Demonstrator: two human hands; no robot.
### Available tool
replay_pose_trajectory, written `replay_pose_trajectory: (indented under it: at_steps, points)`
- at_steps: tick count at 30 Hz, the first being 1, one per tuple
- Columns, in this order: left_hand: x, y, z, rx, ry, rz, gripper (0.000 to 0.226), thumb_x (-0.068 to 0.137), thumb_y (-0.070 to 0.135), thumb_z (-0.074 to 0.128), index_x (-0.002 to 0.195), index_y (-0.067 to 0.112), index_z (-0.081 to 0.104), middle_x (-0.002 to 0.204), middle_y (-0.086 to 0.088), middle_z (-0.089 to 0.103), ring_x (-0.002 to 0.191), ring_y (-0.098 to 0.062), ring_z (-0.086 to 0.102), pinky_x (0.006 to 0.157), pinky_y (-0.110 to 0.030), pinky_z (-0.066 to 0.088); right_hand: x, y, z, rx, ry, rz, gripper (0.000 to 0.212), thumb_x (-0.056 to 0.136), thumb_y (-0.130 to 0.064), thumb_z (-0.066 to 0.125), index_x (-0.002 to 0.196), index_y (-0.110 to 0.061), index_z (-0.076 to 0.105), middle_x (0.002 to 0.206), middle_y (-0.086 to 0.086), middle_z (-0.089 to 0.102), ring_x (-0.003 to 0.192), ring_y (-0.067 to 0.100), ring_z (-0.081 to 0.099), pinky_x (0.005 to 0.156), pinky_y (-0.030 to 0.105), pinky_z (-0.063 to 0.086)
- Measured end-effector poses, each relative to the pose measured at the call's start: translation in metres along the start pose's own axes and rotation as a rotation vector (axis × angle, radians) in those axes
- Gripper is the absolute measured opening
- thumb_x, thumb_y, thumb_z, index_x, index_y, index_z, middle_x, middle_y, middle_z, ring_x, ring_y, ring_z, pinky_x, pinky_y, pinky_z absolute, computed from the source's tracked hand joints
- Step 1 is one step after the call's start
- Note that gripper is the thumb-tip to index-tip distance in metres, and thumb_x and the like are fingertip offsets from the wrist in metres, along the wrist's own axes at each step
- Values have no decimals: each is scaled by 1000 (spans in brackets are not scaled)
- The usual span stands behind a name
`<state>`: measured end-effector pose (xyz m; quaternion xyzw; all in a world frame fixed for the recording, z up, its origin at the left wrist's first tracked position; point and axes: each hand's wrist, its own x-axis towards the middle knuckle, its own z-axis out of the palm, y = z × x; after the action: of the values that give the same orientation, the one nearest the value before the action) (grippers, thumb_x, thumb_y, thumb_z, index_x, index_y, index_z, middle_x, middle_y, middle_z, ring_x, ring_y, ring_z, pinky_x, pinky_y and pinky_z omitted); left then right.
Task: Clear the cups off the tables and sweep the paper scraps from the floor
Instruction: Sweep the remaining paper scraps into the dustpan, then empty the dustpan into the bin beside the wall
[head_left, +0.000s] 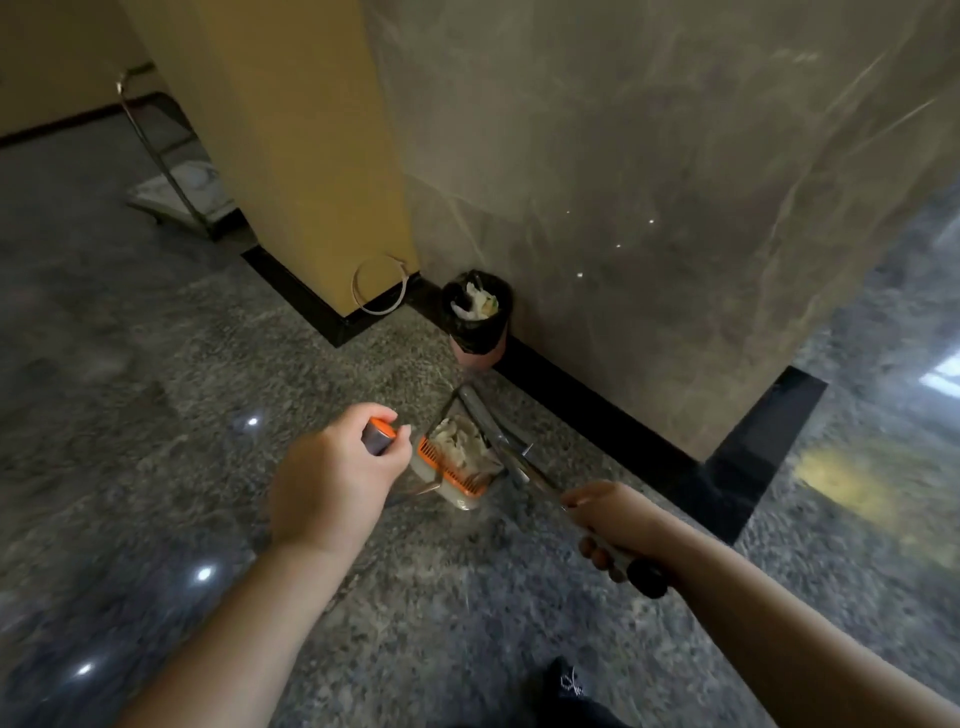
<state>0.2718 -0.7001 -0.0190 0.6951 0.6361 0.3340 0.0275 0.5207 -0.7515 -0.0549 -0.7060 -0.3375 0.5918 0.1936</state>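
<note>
Both bare forearms reach fwd & down from bottom of view. Left hand (337, 467) back-up, fingers curled round a grey/orange handle end (381, 435), thumb side twd centre. Right hand (610, 525) lower, palm turned inward, fingers wrapped round a thin metal handle (524, 467) w/ dark grip; forearm angled in from right.

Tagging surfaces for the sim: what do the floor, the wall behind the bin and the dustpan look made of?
Floor: polished speckled stone, probably granite; it mirrors ceiling lights.
Wall: glossy veined marble or marble-look tile; faint reflections.
Dustpan: pale plastic, likely, with an orange comb edge.
</note>
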Motion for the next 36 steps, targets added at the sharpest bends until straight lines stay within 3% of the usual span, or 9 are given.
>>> replay_pose_trajectory:
  at_steps: [6,13,16,20,24,30,36]
  points:
    - [78,9,38,4,52,-22,15,77,31,78,86,21,73,64,-6,69,58,-32,65,51,-33,50,66,-66,-45,-33,1,-52,25,95,3,35,106,-12,52,63,11,47,27,10,41,31,13,30]
    - [188,3,78,-27,86,-82,14,80,33,75,90,23,72,69,2,69,60,-18,62,51,-26,47,152,-153,-83,-27,-64,-90,18,97,0,41,106,-7,55,59,11,46,27,9,42,30,15,31]
    - [241,-2,96,-11,77,-88,13,81,33,74,90,24,72,70,1,68,61,-20,62,53,-31,50,194,-197,-96,-76,-80,-118,22,97,0,42,112,2,57,58,12,46,30,11,42,30,16,33]
    - [306,3,112,18,61,-118,20,82,35,73,98,23,72,73,-3,70,66,-27,64,59,-40,56,233,-246,-113,-102,-74,-130,30,96,1,38,119,-1,56,62,12,47,40,17,43,32,16,34]
    - [361,15,126,66,79,-29,21,81,28,76,98,17,74,71,-9,70,62,-31,65,55,-42,56,266,-283,-136,-43,-123,-165,20,98,-1,38,102,-13,53,65,11,46,40,13,41,34,16,34]
    - [420,40,166,110,85,-40,23,81,25,78,100,14,74,67,-9,69,58,-31,64,54,-41,56,333,-320,-181,-48,-138,-180,33,98,-2,41,130,-7,47,67,14,50,44,17,43,32,15,32]
    - [466,81,224,247,74,-27,22,79,28,80,97,16,74,67,-7,69,55,-30,63,49,-33,53,412,-342,-247,-45,-239,-148,20,99,-6,38,109,-18,50,67,11,50,31,7,44,34,14,33]
